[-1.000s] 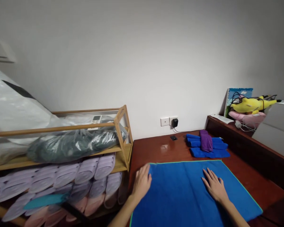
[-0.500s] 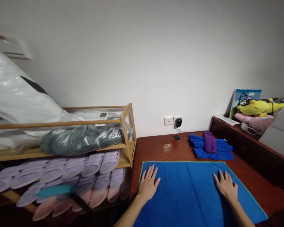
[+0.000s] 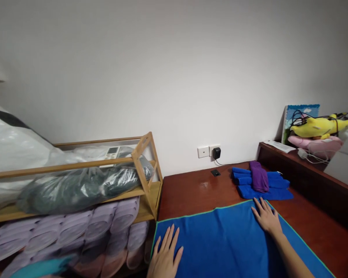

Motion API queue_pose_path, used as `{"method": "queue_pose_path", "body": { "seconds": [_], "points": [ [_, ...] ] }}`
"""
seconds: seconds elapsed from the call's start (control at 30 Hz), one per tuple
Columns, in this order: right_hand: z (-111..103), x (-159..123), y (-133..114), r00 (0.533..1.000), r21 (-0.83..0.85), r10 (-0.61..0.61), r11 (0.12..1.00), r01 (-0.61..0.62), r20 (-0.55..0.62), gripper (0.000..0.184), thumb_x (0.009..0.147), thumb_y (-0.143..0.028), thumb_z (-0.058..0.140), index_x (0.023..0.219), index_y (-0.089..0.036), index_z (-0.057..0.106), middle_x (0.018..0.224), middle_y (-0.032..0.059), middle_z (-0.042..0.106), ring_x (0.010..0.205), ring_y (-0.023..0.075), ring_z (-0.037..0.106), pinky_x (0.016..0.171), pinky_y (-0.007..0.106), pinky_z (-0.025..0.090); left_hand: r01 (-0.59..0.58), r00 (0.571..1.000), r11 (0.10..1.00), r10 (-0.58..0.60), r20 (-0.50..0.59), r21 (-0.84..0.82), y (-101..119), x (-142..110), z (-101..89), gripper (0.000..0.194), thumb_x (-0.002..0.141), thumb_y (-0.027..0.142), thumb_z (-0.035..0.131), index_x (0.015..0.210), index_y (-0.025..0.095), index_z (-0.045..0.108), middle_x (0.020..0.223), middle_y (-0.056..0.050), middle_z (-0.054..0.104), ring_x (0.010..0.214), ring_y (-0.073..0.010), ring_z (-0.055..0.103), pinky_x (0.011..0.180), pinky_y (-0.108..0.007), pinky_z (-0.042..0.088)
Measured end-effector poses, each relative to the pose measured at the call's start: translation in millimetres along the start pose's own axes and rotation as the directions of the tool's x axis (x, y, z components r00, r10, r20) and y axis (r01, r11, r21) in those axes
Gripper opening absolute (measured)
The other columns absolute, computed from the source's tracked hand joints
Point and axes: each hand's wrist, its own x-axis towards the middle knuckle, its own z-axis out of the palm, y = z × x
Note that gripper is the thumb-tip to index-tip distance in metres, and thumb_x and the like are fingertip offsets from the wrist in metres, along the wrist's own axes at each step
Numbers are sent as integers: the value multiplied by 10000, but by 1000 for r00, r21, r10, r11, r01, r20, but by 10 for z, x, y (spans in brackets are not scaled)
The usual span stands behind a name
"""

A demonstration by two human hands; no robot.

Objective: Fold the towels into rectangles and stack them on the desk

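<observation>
A large blue cloth (image 3: 220, 243) with a bright green edge lies spread over the dark red wooden desk (image 3: 188, 193), with slight ripples along its far edge. Flat on its left side rests my left hand (image 3: 166, 251), fingers stretched out. My right hand (image 3: 266, 217) lies near the cloth's far right corner, fingers extended, tips at the green edge. Just beyond that hand is a pile of folded blue cloths (image 3: 249, 189) with a folded purple cloth (image 3: 258, 177) across the top.
Left of the desk stands a wooden rack (image 3: 147, 185) with bagged items and several rows of slippers (image 3: 124, 214). A plug (image 3: 216, 153) sits in the wall socket. On the raised shelf (image 3: 307, 166) at right are a yellow plush toy (image 3: 316, 127), cables and a paper (image 3: 279, 146).
My right hand has slid forward to the far right corner of the cloth. My left hand sits lower in view, and the cloth's far edge now slants and ripples. The view has shifted.
</observation>
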Motion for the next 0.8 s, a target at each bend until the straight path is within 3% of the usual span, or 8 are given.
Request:
{"method": "queue_pose_path", "body": {
  "seconds": [0.3,0.43,0.53,0.63,0.7,0.8],
  "points": [
    [109,479,19,998,-23,48,999,-47,37,643,851,-602,194,1440,-346,187,1539,23,207,1407,235,157,1069,508,186,88,991,995,-81,111,-57,-107,487,54,529,943,499,237,1435,320,157,1511,28,214,1383,-191,220,1104,-465,259],
    [95,535,-240,976,-101,185,975,-197,-113,618,880,-443,209,1387,-132,374,1501,171,262,1406,332,71,1076,545,67,84,989,993,-73,127,-82,-103,681,62,533,944,506,226,1435,299,193,1515,5,207,1387,-189,208,1110,-465,233],
    [84,489,-337,969,-82,196,974,-210,-153,643,894,-414,140,1382,-52,350,1470,242,282,1387,356,131,1050,577,103,90,989,993,-80,120,-81,-101,759,102,541,943,504,235,1435,279,214,1516,-22,213,1387,-198,211,1112,-470,215],
    [0,424,-196,981,13,196,981,-196,6,676,864,-553,195,1420,-183,302,1479,153,320,1370,317,232,1024,578,218,104,990,992,-95,103,-77,-122,806,136,544,938,506,259,1431,278,237,1516,-39,216,1391,-235,193,1102,-514,202],
    [-130,309,-58,980,115,177,976,-187,96,703,844,-603,203,1442,-235,234,1523,105,236,1393,274,197,1052,553,224,105,991,991,-97,95,-78,-130,833,111,536,935,493,284,1421,268,276,1511,-51,236,1390,-254,195,1091,-533,208],
    [-354,-129,57,997,204,48,977,-58,56,694,845,-623,181,1451,-287,178,1556,57,122,1416,244,111,1096,538,170,56,998,994,-54,27,-92,-75,789,-35,484,957,402,261,1394,216,354,1488,-71,305,1374,-229,250,1091,-497,230]
  ]
}}
